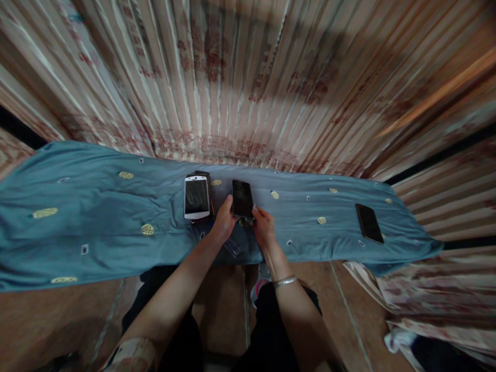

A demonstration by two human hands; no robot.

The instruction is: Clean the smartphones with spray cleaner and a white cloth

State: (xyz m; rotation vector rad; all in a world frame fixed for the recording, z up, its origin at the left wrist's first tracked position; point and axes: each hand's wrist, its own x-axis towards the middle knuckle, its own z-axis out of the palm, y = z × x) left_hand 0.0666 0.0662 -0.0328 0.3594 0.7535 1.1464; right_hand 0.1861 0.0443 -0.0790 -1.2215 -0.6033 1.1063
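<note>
While the left hand point(223, 221) grips the lower left edge of a black phone point(242, 198), its fingers curled round the side, the right hand point(264, 226) sits just beside the phone's lower right corner with fingers bent; whether they pinch anything there is too small to tell. The phone is held just above the blue cloth point(96, 222), near the cloth's middle. A white phone point(197, 197) lies just left of it, stacked on another dark device, leaving only a narrow gap between the two. A second black phone point(369, 222) lies well apart, near the cloth's right edge. Wide bare stretches of cloth open to the far left and between the hands and the right phone. A silver bangle point(284, 281) circles the right wrist.
</note>
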